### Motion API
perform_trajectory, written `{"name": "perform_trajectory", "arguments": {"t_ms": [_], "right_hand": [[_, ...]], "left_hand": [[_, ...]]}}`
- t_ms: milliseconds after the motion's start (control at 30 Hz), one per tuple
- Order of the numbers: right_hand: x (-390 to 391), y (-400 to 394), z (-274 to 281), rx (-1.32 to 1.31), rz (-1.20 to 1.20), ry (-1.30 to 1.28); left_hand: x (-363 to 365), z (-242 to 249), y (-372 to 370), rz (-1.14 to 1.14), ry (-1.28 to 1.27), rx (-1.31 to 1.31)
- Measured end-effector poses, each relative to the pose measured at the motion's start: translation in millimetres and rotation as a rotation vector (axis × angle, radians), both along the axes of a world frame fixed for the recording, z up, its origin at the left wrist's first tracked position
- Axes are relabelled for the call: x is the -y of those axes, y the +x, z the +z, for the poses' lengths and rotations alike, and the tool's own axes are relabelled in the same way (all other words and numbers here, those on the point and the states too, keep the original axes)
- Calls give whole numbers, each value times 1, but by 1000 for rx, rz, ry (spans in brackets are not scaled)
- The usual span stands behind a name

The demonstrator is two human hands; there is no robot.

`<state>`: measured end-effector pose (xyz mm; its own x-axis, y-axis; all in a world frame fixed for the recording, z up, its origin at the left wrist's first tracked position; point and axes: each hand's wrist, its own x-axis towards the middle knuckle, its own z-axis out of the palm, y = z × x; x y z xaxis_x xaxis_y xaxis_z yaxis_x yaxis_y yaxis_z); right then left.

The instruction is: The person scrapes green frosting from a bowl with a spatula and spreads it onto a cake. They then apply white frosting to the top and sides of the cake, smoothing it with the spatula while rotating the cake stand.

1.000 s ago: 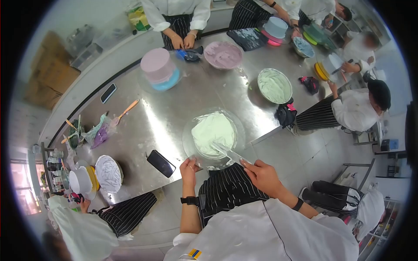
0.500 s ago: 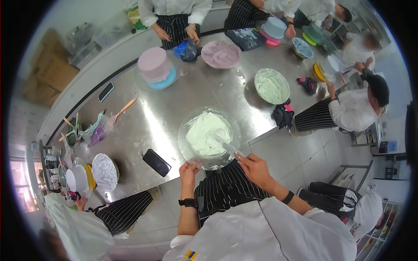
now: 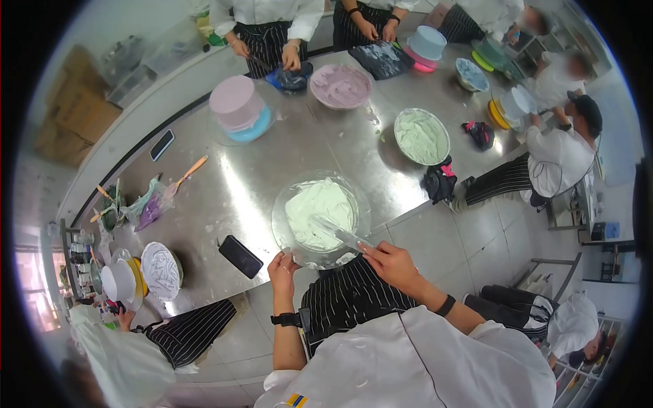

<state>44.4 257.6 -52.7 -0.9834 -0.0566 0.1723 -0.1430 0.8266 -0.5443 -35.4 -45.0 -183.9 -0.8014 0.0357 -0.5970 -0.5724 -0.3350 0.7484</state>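
Observation:
Pale green cream (image 3: 320, 209) is spread in a thick, uneven layer on top of a cake form on a clear round turntable (image 3: 282, 194) at the table's front edge. My right hand (image 3: 393, 264) is closed round the handle end of a palette knife (image 3: 340, 235). The knife's blade lies across the cream, pointing up and left. At the turntable's near left rim, my left hand (image 3: 282, 268) has its fingers closed on the edge. Cream smears mark the near side of the turntable, and the cake form's sides are mostly hidden from above.
A black phone (image 3: 241, 256) lies left of the turntable. Bowls of green cream (image 3: 422, 136), purple cream (image 3: 340, 86) and white cream (image 3: 162, 270) stand around the steel table (image 3: 299, 146). A purple-covered cake form (image 3: 236, 103) is at the back. Co-workers in striped aprons stand around.
The palette knife's blade has swung left and lies flatter over the cream. My left hand stays at the rim. Across the table, one person's hands have moved over the blue bag.

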Motion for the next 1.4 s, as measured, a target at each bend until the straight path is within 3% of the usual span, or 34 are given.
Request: {"name": "perform_trajectory", "arguments": {"t_ms": [133,267,467,567,667,867,967,1067,1167,1200,1300,1400], "right_hand": [[-15,-15,-3,-30,-12,68],[-31,-28,11,27,-41,102],[-21,-12,5,-6,20,53],[-28,-19,2,-32,16,96],[-38,-34,4,21,-38,41],[-32,-23,1,23,74,17],[-40,-32,1,-13,80,82],[-50,-46,3,14,21,44],[-45,-43,3,40,19,-26],[-42,-38,3,46,28,-45],[-31,-23,6,42,138,26],[-37,-33,0,-16,109,61]], "left_hand": [[2,6,-8,-15,-25,-16],[1,-15,-30,161,-75,-13],[-2,19,-10,-66,-1,107],[0,22,-7,-35,11,22],[14,-22,-16,-10,-61,-36],[14,4,-6,-198,-11,109],[24,-23,-8,-89,-85,8],[11,-12,-27,121,-31,-32],[5,17,-25,79,172,30],[19,-6,-16,-115,91,93],[4,12,8,-227,74,63],[7,1,7,-96,91,45]]}}
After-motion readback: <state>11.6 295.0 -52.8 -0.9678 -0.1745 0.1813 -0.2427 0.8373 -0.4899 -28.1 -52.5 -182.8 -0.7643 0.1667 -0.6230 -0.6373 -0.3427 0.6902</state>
